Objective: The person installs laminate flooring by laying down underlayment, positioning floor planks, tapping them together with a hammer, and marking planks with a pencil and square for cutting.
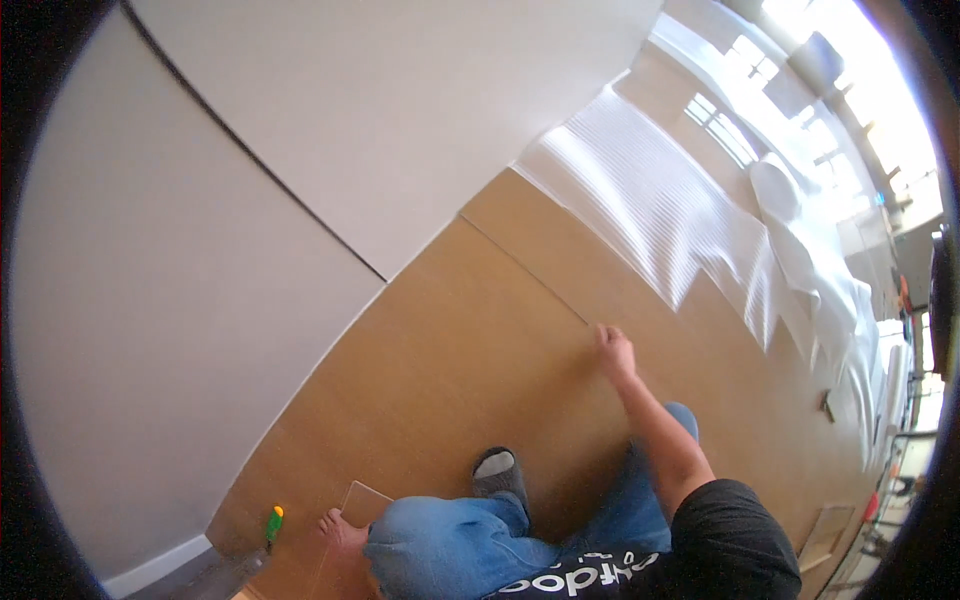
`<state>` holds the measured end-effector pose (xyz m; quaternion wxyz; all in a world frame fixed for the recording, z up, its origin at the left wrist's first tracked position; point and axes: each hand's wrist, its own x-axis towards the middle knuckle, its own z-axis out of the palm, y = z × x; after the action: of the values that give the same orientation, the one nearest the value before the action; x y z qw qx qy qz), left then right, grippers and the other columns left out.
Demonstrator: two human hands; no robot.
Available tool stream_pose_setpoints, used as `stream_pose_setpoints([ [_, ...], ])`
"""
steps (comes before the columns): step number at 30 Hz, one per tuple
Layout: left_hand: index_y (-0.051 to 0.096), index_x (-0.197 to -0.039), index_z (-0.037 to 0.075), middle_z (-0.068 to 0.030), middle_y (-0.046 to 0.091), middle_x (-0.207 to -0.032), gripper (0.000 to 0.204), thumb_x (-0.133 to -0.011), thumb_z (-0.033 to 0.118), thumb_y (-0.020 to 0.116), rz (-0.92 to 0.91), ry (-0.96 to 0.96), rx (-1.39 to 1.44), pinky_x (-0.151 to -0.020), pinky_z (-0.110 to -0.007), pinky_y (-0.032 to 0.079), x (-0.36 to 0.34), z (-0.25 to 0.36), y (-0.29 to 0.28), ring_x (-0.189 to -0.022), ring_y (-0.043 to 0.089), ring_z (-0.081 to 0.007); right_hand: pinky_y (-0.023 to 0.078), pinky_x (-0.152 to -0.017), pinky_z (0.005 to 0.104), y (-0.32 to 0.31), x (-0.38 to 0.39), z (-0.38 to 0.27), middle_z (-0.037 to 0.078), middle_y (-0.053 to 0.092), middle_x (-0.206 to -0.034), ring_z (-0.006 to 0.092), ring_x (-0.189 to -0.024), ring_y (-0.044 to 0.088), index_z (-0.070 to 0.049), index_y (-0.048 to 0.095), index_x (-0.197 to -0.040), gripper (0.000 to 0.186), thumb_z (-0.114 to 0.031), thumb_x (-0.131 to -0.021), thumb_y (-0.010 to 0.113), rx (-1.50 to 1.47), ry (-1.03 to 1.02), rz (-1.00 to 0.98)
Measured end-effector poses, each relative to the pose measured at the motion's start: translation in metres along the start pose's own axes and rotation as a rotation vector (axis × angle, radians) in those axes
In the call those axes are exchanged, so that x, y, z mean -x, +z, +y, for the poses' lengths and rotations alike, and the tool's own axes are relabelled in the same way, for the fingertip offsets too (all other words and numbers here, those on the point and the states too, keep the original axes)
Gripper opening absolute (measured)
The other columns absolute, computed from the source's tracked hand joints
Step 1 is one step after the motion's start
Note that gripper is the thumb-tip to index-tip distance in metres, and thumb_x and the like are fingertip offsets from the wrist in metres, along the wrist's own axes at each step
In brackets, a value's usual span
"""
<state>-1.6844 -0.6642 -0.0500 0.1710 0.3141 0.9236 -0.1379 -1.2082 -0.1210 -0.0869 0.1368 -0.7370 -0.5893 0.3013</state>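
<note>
My right hand (612, 348) is closed at the near end of a long thin line or strip (525, 270) on the brown sheet flooring (420, 350); what its fingertips hold is unclear. My left hand (343, 535) lies low beside my knee, fingers apart, against a clear square-cornered piece (369, 492). Just left of it lies a green-and-yellow handled tool (275, 522), probably a knife, beside a dark, partly see-through object (232, 570) at the lower edge. My bent legs and slippered foot (496, 474) are below.
A pale wall (200, 280) with a dark vertical groove borders the floor at left. White ribbed foam sheeting (640, 190) lies rumpled to the upper right. A small dark tool (827, 404) and a framed piece (826, 535) lie at right, with bright windows beyond.
</note>
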Motion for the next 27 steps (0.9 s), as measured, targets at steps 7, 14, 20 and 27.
stream_pose_setpoints([
  [7, 0.055, -0.121, 0.002, -0.0212, 0.061, -0.121, 0.072, -0.077, 0.052, 0.084, 0.014, 0.042, 0.059, -0.099, -0.052, 0.048, 0.025, 0.022, 0.008, -0.119, 0.055, -0.0435, 0.053, -0.081, 0.0476, 0.003, 0.105, -0.020, 0.024, 0.069, -0.092, 0.0439, -0.089, 0.066, -0.001, 0.067, -0.098, 0.043, -0.042, -0.103, 0.055, -0.113, -0.136, -0.256],
  [14, 0.055, -0.123, 0.002, -0.0211, 0.061, -0.122, 0.068, -0.082, 0.050, 0.080, -0.067, 0.018, 0.244, -0.100, -0.052, 0.048, 0.067, 0.051, -0.002, -0.120, 0.055, -0.0433, 0.054, -0.086, 0.0476, -0.039, 0.107, -0.001, 0.026, 0.071, -0.100, 0.0436, -0.098, 0.068, 0.002, 0.072, -0.104, 0.043, -0.039, -0.101, 0.059, -0.076, -0.224, -0.216],
  [20, 0.055, -0.124, 0.002, -0.0209, 0.061, -0.123, 0.064, -0.086, 0.048, 0.077, -0.129, 0.025, 0.443, -0.100, -0.051, 0.048, 0.080, 0.098, -0.033, -0.120, 0.055, -0.0432, 0.051, -0.096, 0.0478, -0.040, 0.067, 0.001, 0.024, 0.070, -0.111, 0.0410, -0.110, 0.064, 0.001, 0.071, -0.109, 0.035, -0.031, -0.099, 0.060, 0.068, -0.399, -0.201],
  [27, 0.056, -0.128, 0.001, -0.0223, 0.058, -0.133, 0.050, -0.098, 0.040, 0.067, -0.057, 0.598, 0.468, -0.101, -0.051, 0.049, -0.062, 0.220, -0.111, -0.122, 0.057, -0.0426, 0.032, -0.121, 0.0492, -0.025, -0.055, -0.039, 0.020, 0.044, -0.158, 0.0393, -0.146, 0.040, -0.002, 0.054, -0.143, 0.053, -0.033, -0.100, 0.059, 0.392, -0.593, 0.060],
])
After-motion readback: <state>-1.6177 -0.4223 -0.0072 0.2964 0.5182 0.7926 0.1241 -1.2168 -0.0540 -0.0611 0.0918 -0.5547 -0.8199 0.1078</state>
